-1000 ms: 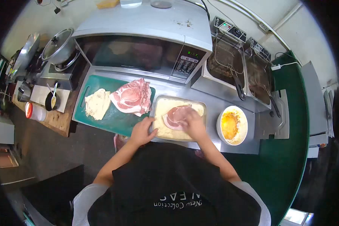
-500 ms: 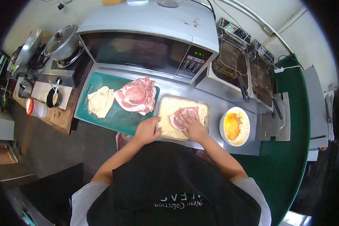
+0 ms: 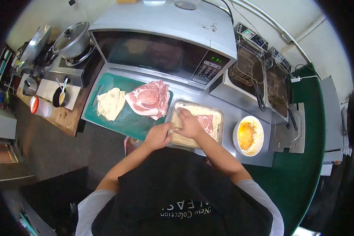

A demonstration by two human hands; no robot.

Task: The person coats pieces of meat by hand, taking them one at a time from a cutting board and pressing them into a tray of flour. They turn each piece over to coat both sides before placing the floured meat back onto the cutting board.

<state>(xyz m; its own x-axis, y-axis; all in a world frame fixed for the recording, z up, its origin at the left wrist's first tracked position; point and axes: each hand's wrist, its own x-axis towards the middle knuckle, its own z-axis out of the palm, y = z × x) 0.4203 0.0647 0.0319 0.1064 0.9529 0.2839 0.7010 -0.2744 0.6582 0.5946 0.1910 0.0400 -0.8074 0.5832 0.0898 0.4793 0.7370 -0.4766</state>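
Note:
A metal tray (image 3: 222,129) of pale crumbs holds a raw meat slice (image 3: 207,123) on its right side. Inside the tray, my right hand (image 3: 187,124) reaches into the crumbs left of that slice; its fingertips are partly hidden. My left hand (image 3: 158,135) is at the tray's left edge, thumb toward the rim, close to my right hand. A green cutting board (image 3: 126,124) left of the tray carries stacked raw meat (image 3: 150,99) and a crumb-coated piece (image 3: 111,104). Right of the tray stands a white bowl (image 3: 260,145) with yellow-orange liquid.
Behind the board and tray is a large microwave (image 3: 145,51). Two fryers (image 3: 246,74) with baskets stand at the back right. On the left are a lidded pot (image 3: 72,39), a small black pan (image 3: 59,98) and a red-lidded jar (image 3: 41,107).
My right hand has moved left, off the meat slice and into the crumbs at the tray's left side. My left hand stays at the tray's edge. The whole view has shifted slightly.

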